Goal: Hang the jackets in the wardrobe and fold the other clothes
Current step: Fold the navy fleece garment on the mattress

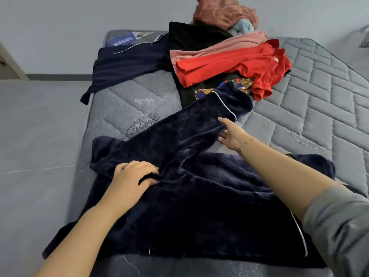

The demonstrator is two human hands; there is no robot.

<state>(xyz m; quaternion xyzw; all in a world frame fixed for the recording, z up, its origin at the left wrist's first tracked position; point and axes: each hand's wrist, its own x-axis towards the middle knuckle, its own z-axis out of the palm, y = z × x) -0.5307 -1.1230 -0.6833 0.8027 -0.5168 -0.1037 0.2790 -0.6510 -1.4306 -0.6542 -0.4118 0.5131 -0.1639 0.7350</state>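
Observation:
A dark navy velvet top [199, 206] with white piping lies spread on the near end of the grey quilted mattress [319, 96]. One sleeve [189, 124] stretches diagonally toward the far right. My left hand [133, 176] presses on the fabric near the shoulder, its fingers curled into a fold. My right hand [231, 134] reaches along the sleeve's lower edge with straight fingers touching the cloth.
Further back lies a pile: a red polo shirt [239, 64], a pink garment [219, 47], a black garment [191, 37], a patterned cloth [243, 84], an orange fluffy item [223, 11] and another navy piece [127, 64]. Grey floor [40, 126] lies left of the bed.

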